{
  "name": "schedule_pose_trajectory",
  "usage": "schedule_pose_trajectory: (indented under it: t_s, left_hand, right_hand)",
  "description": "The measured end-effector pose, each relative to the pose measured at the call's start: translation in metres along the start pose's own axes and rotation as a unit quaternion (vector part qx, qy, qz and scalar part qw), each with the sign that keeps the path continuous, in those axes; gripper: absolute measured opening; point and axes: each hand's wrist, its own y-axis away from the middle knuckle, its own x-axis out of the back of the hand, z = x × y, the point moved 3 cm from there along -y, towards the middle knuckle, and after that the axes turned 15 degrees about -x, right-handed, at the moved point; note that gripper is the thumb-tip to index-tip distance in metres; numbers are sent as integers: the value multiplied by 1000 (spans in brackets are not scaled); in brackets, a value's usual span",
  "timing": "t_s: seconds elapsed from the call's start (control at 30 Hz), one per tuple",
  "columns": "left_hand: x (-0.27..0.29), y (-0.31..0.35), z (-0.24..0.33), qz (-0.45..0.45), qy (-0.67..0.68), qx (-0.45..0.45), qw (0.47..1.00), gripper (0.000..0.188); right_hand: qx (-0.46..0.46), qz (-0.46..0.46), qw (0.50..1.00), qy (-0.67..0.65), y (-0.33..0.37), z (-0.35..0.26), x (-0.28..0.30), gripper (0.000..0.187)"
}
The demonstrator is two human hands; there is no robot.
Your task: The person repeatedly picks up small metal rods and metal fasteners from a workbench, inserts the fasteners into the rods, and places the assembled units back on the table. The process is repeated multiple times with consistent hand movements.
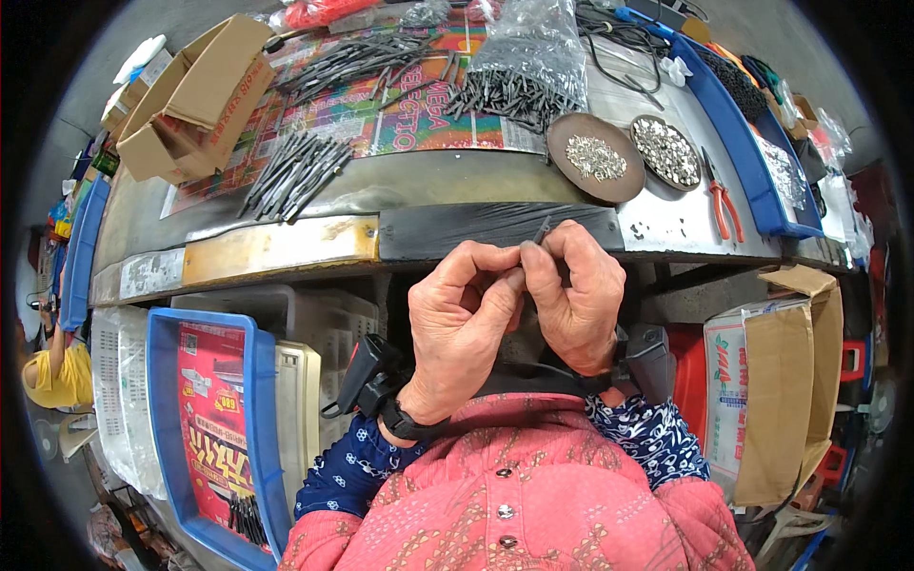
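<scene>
Both hands meet in front of the table's near edge. My right hand (577,297) pinches a thin dark strip (542,230), whose end sticks up between thumb and forefinger. Against it, my left hand (466,309) is closed, thumb and forefinger pressed together; whatever lies in its fingertips is hidden. Beyond them on the table are two round brown dishes: one holds small shiny metal pieces (596,158), the other larger silvery metal pieces (665,152). Red-handled pliers (722,205) lie to their right. A bundle of dark strips (297,176) rests at the left.
More dark strips (357,65) and a clear plastic bag (533,48) over short dark pieces lie farther back. An open cardboard box (195,100) stands at the left, a blue tray (752,143) at the right. Below the table edge are another blue tray (162,409) and a carton (785,400).
</scene>
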Motion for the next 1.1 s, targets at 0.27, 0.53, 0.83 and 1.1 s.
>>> schedule_pose_trajectory:
  t_s: [0.27,0.53,0.83,1.1]
  left_hand:
    - [-3,-2,-2,7,-17,-39,999,11]
    - [26,-22,17,-78,-340,-171,921,13]
    - [51,-33,37,-204,-612,-261,718,22]
    - [3,-62,-14,-285,-557,-309,716,16]
  right_hand:
    - [18,19,999,29,-6,5,-6,22]
    - [-26,18,998,48,-16,19,14,25]
    - [-76,-22,995,-57,-23,36,20,22]
    - [-55,-13,997,-53,-25,36,20,18]
